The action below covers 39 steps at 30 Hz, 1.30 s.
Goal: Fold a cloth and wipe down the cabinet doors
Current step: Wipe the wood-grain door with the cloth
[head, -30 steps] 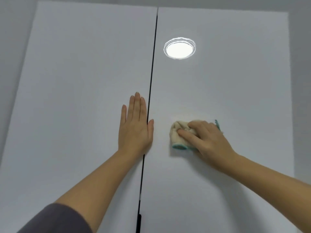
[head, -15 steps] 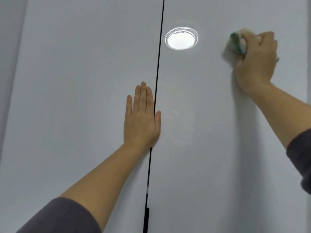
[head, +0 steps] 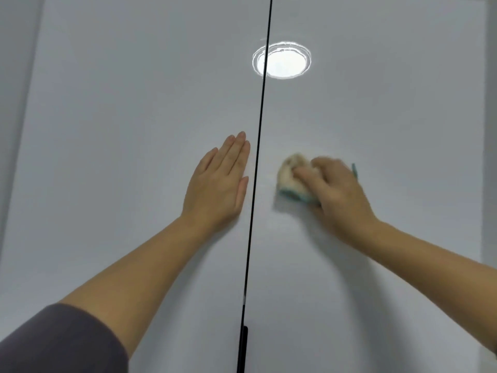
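Note:
Two glossy white cabinet doors fill the view, the left door (head: 129, 130) and the right door (head: 390, 117), split by a thin dark gap (head: 258, 157). My left hand (head: 219, 184) lies flat with straight fingers on the left door, just beside the gap. My right hand (head: 336, 192) grips a folded cream cloth with a teal edge (head: 290, 179) and presses it against the right door, a little right of the gap. The right hand and cloth are motion-blurred.
A round ceiling light is reflected (head: 282, 63) high on the right door near the gap. A dark handle (head: 243, 348) sits at the bottom of the gap. A grey wall strip (head: 16, 76) borders the left door.
My right hand swept the cloth from the upper right of the right door down and left to mid-height near the gap. My left hand stayed flat on the left door.

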Motion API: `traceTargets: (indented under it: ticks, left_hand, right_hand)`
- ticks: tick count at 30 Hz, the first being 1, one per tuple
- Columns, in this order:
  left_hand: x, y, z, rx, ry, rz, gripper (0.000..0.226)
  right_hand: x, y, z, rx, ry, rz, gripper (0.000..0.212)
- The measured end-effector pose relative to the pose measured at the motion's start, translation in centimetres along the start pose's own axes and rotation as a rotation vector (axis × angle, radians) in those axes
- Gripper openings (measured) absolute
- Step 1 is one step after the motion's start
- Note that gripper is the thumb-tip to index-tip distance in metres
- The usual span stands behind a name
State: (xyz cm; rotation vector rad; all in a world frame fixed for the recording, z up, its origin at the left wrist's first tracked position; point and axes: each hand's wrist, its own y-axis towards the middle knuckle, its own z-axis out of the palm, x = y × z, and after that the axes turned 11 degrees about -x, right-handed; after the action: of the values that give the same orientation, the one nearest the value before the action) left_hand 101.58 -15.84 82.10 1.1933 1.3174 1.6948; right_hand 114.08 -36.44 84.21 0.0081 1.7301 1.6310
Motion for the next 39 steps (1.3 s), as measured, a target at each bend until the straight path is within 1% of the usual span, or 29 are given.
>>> traceTargets:
  ticks: [1, 2, 3, 4, 6, 8, 12, 14, 15, 17, 19, 20, 21, 23, 24, 29, 32, 34, 36, 39]
  left_hand:
    - [0.4, -0.1, -0.1, 0.020, 0.015, 0.033, 0.058]
    - [0.5, -0.2, -0.1, 0.036, 0.019, 0.042, 0.058]
    - [0.5, -0.4, -0.2, 0.049, 0.019, 0.038, 0.059]
    - [0.4, -0.5, -0.2, 0.057, 0.019, 0.030, 0.059]
    - [0.4, -0.6, -0.1, 0.057, 0.016, 0.034, 0.059]
    - [0.6, -0.5, -0.1, 0.049, 0.017, 0.042, 0.058]
    - [0.6, -0.6, 0.0, 0.037, 0.001, 0.050, 0.059]
    - [0.7, -0.6, 0.0, 0.037, -0.006, 0.055, 0.059]
    - [0.7, -0.6, 0.0, 0.035, -0.004, 0.055, 0.059]
    - [0.8, -0.5, 0.1, 0.026, -0.001, 0.037, 0.060]
    - [0.7, -0.4, 0.1, 0.024, 0.008, 0.020, 0.062]
    - [0.6, -0.4, 0.0, 0.025, 0.015, 0.014, 0.062]
    - [0.5, -0.5, 0.0, 0.030, 0.018, 0.011, 0.063]
    - [0.5, -0.5, 0.0, 0.046, 0.017, 0.002, 0.063]
    - [0.4, -0.5, 0.0, 0.054, 0.017, 0.000, 0.063]
    - [0.4, -0.5, -0.2, 0.068, 0.020, 0.000, 0.063]
    - [0.5, -0.6, -0.2, 0.072, 0.022, -0.008, 0.063]
    - [0.3, -0.6, -0.1, 0.072, 0.021, -0.009, 0.063]
    - [0.4, -0.7, -0.2, 0.059, 0.027, -0.031, 0.064]
    - [0.4, -0.8, -0.3, 0.006, 0.035, -0.151, 0.068]
  right_hand:
    - [0.2, -0.5, -0.2, 0.027, 0.011, -0.167, 0.025]
    - [-0.5, -0.3, -0.4, 0.051, 0.031, -0.253, 0.029]
    - [-1.8, 0.5, -0.4, 0.067, 0.027, -0.260, 0.030]
    - [-3.2, 1.8, -0.1, 0.045, 0.008, -0.189, 0.031]
    - [-5.9, 5.2, 0.0, -0.083, -0.062, 0.053, 0.034]
    - [-8.4, 8.2, -0.2, -0.170, -0.125, 0.235, 0.036]
    - [-12.7, 10.3, -1.5, -0.238, -0.286, 0.518, 0.040]
    - [-13.1, 9.2, -1.8, -0.236, -0.318, 0.609, 0.041]
    - [-12.6, 8.1, -1.9, -0.234, -0.313, 0.612, 0.040]
    - [-10.4, 4.1, -2.1, -0.202, -0.277, 0.500, 0.040]
    - [-6.6, -1.4, -2.8, -0.070, -0.190, 0.332, 0.036]
    - [-4.3, -3.7, -3.1, 0.012, -0.109, 0.292, 0.031]
    - [-2.2, -5.5, -3.3, 0.090, -0.047, 0.230, 0.030]
    - [0.3, -6.8, -2.9, 0.173, -0.042, 0.043, 0.042]
    - [0.6, -6.0, -2.5, 0.163, -0.039, 0.021, 0.045]
    - [-0.5, 3.1, 0.7, -0.069, -0.048, 0.254, 0.033]
    - [-2.5, 10.1, 2.5, -0.189, -0.107, 0.385, 0.034]
    - [-3.7, 14.0, 3.6, -0.237, -0.160, 0.460, 0.039]
    - [-3.9, 16.4, 4.8, -0.240, -0.200, 0.470, 0.040]
    - [-3.1, 17.8, 5.8, -0.214, -0.208, 0.371, 0.038]
